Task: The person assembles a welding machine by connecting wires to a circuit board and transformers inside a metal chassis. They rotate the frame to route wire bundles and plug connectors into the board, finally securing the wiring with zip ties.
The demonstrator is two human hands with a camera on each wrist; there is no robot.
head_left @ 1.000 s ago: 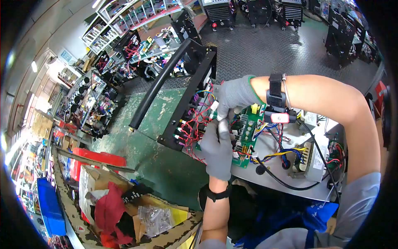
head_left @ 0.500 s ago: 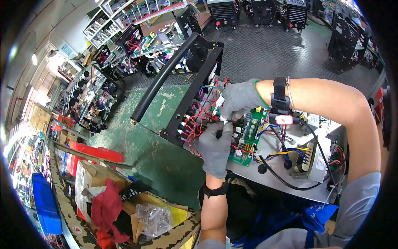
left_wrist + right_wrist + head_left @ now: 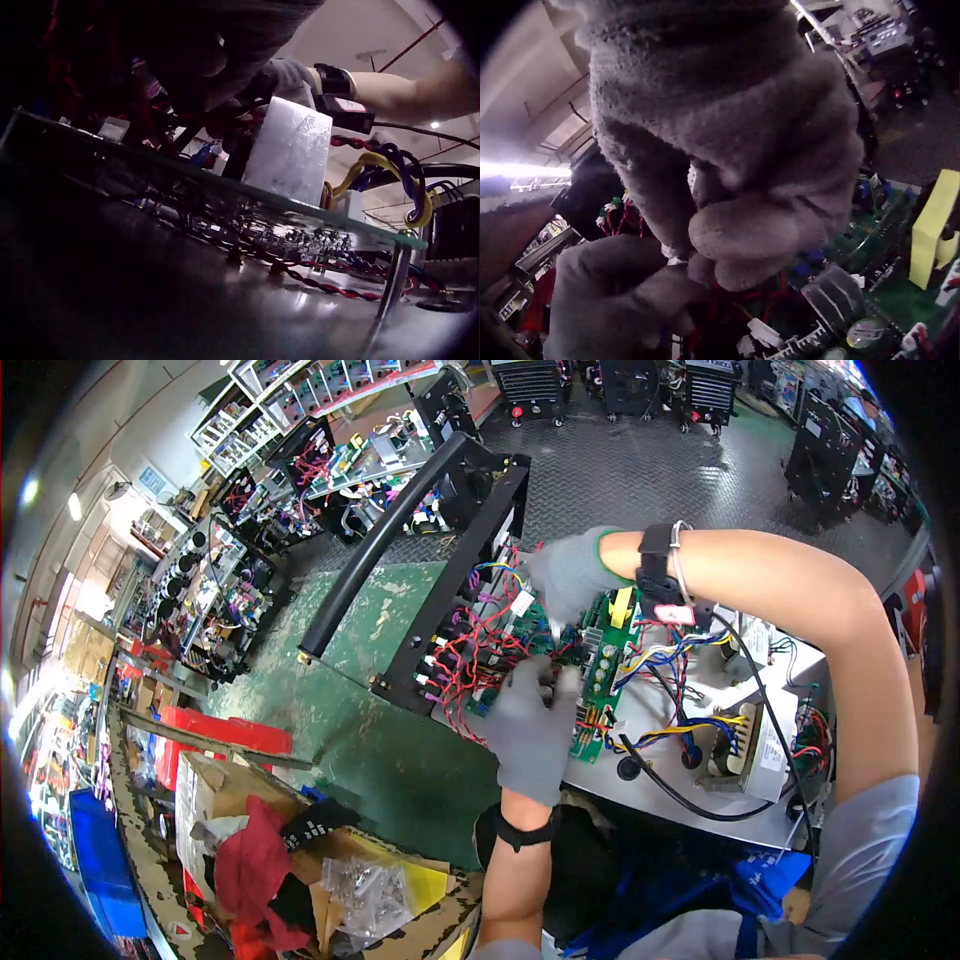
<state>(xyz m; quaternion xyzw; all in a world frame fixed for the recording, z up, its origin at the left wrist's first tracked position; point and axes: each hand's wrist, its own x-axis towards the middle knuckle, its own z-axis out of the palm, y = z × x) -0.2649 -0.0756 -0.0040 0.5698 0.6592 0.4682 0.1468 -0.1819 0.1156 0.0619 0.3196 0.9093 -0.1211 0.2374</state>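
Both hands wear grey knit gloves and work close together over a green circuit board (image 3: 592, 745) on a metal chassis plate. My right hand (image 3: 575, 575) reaches in from the far side, fingers pointing down. In the right wrist view its curled fingers and thumb pinch a small white connector (image 3: 675, 259), mostly covered. My left hand (image 3: 535, 740) lies over the near part of the board, index finger and thumb apart in the head view. What its fingertips hold, if anything, I cannot tell. Red wires (image 3: 462, 670) run beside the hands to a black panel (image 3: 410, 670). A white block (image 3: 289, 154) stands on the board.
A black tubular handle (image 3: 385, 550) juts out from the panel. Right of the board are a transformer (image 3: 735, 745), a black cable (image 3: 690, 800) and yellow and blue wires (image 3: 665, 732). A cardboard box (image 3: 205, 800) with cloth and a plastic bag (image 3: 370, 895) sits at lower left.
The hands' fingertips, together at a white piece before, now stand slightly apart in the head view. The left index finger and thumb have spread, and the right hand has shifted up a little.
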